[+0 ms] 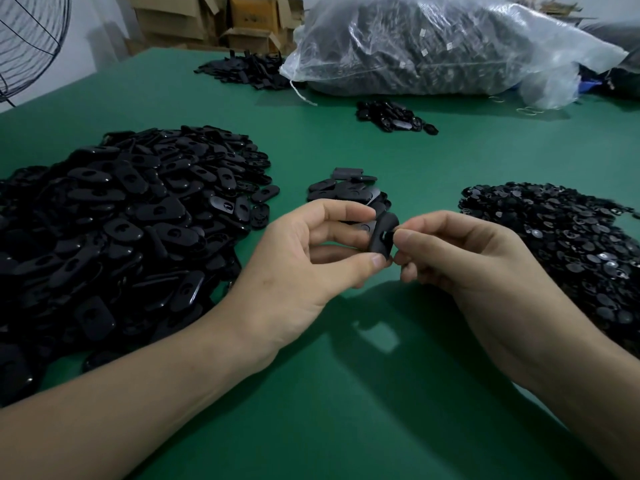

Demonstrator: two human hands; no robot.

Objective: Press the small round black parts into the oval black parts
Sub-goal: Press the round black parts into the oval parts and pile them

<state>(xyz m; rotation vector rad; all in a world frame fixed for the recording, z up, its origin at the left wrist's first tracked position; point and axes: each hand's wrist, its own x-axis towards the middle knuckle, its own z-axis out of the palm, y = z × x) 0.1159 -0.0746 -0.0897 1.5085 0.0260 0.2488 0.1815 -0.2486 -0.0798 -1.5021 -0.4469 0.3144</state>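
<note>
The green table (pixel 346 427) showed open surface nearest the camera, under both forearms. At its far edge lay a big plastic bag (pixel 433 46). A wide pile of oval parts (pixel 121 220) took the left side and a pile of round parts (pixel 561 244) took the right. Over the open middle, the left hand (pixel 304 265) pinched one oval part (pixel 381 237). The right hand (pixel 478 268) pinched a small round part (pixel 391 234), mostly hidden, against it.
</note>
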